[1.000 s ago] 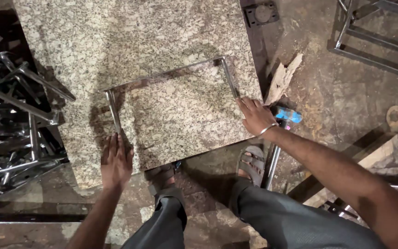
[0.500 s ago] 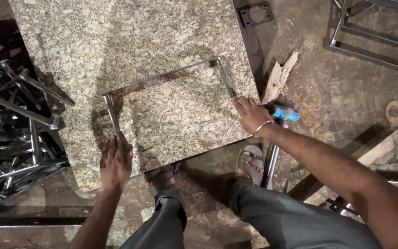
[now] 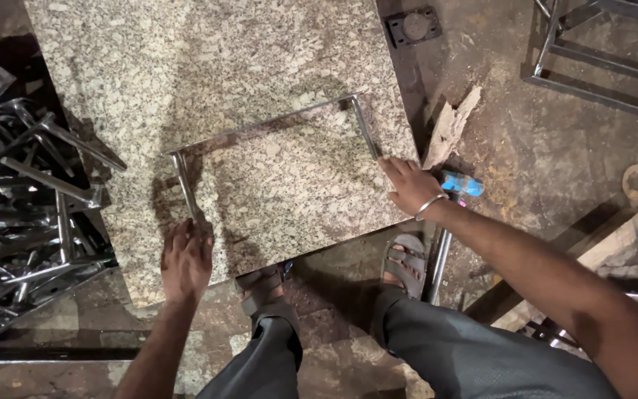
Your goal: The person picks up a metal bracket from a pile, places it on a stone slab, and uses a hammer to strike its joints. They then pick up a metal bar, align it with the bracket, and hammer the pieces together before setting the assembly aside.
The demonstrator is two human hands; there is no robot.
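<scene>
The near end of the steel frame's [image 3: 275, 125] left leg disappears beneath the left hand [image 3: 186, 260], and the right leg's end is covered by the fingers of the right hand [image 3: 410, 186], so neither grip can be judged. The granite slab [image 3: 186, 66] runs off the top edge. The pile of metal pieces [image 3: 23, 222] is cut by the left edge. A blue object [image 3: 463, 183] lies partly behind the right wrist, its kind unclear. The metal rack [image 3: 599, 59] leaves the upper right corner.
</scene>
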